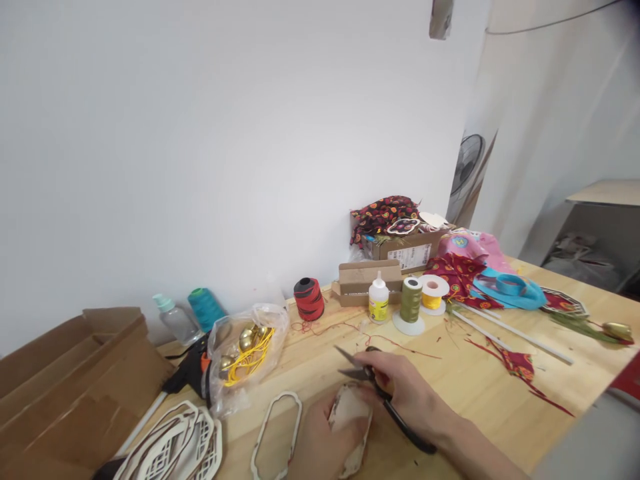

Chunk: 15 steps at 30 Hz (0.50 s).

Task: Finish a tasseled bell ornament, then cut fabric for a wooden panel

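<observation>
Black-handled scissors (380,390) are gripped in my right hand (407,397), their blades parted and pointing left. My left hand (323,440) is closed around a pale flat piece (350,420) with a dark edge, just below the blades. Some fingers of the right hand lie near the top of that piece. Left of my left hand, a thin pale frame (277,430) rests on the wooden table (475,413). Loose red thread (350,325) trails behind the scissors from a red and black spool (309,299).
An open cardboard box (80,373) and stacked cut-out frames (175,447) are at left, beside a bag of golden bells (247,347). A glue bottle (379,300), green spool (411,300) and yellow spool (433,293) stand behind. White sticks (520,333) and fabric scraps (517,363) lie right.
</observation>
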### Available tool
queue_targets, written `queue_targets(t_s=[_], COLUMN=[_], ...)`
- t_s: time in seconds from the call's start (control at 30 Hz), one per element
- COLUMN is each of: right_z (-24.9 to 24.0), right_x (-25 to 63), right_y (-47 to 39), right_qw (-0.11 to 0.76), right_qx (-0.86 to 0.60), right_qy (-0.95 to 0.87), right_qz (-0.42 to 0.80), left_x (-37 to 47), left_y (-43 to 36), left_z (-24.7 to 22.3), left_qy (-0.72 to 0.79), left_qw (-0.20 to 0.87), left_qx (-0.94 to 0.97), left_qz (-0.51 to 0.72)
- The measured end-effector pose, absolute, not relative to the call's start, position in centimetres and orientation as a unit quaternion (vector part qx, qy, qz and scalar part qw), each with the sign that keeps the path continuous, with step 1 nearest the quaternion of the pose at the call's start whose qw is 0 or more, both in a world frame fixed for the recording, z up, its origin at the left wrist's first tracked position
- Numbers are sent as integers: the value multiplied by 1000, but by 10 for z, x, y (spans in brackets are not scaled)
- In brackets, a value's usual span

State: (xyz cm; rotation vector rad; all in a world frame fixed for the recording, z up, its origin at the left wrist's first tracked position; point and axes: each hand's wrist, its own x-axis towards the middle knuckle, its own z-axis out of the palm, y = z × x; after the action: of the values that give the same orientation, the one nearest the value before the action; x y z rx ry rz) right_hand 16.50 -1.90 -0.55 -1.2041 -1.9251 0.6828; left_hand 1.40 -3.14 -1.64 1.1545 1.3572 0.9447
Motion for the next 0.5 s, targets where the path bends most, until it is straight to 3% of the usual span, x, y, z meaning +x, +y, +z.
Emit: queue_targets(t_s=[0.1, 0.33, 0.5], right_z=[2, 8, 2], right_x=[164, 148, 129], right_y=[-17, -17, -26], right_qw=[334, 522, 525], right_qx=[-449, -464, -432], right_qy=[-758, -469, -485], right_qz=[335, 540, 549], left_x=[5, -4, 11], left_y=[-27, -25, -34], left_z=[-10, 3, -6], left_qy=[563, 442, 528], left_qw=[520, 622, 559], left_qx=[505, 357, 292], left_qz=[397, 539, 570])
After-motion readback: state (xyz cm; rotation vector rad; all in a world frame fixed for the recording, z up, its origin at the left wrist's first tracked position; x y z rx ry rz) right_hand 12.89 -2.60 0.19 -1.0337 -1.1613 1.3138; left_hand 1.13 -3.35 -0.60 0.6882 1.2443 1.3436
